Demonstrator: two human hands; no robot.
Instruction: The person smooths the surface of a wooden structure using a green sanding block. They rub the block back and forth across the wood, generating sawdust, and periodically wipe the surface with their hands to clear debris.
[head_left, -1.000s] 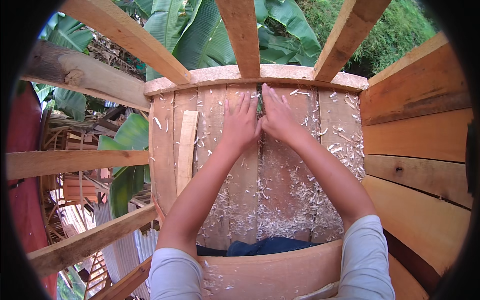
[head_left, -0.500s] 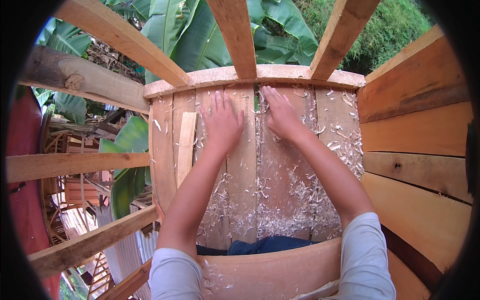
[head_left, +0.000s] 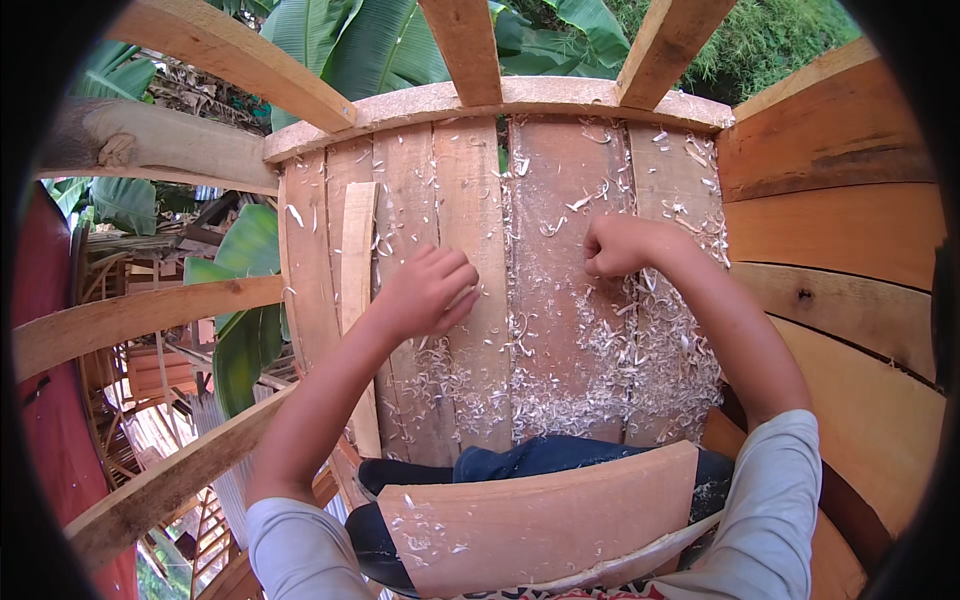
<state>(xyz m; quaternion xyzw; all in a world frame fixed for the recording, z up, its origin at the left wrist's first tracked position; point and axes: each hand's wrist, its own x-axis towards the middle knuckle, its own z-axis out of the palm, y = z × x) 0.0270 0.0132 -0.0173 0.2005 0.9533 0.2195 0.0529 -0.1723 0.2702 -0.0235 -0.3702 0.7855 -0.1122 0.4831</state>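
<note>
Both hands are now lower on the boards than half a second ago, when they were lying flat with spread fingers near the top edge; they are sliding down toward the person. Seen from the head camera, the left hand (head_left: 425, 292) is resting on the plank platform (head_left: 560, 300) with its fingers curled loosely inward, gripping nothing that I can see, and pale wood shavings (head_left: 570, 370) are lying under and around it. The right hand (head_left: 618, 245) is closing into a fist on the same boards, well apart from the left; whether it is holding some shavings inside, I cannot tell. The platform is made of rough vertical planks, dull brown, with narrow gaps between them, and the thin curly shavings are covering mostly its lower middle part. A loose narrow wooden strip (head_left: 357, 300) is lying along the left planks, just beside the left forearm. A smooth curved board (head_left: 545, 515) is lying across the person's lap, in front of the dark trousers, also carrying some shavings. Rough wooden beams (head_left: 235, 60) are crossing above, and orange-brown side boards (head_left: 850, 230) are closing the right side. Green banana leaves (head_left: 240, 330) are showing behind the frame.
</note>
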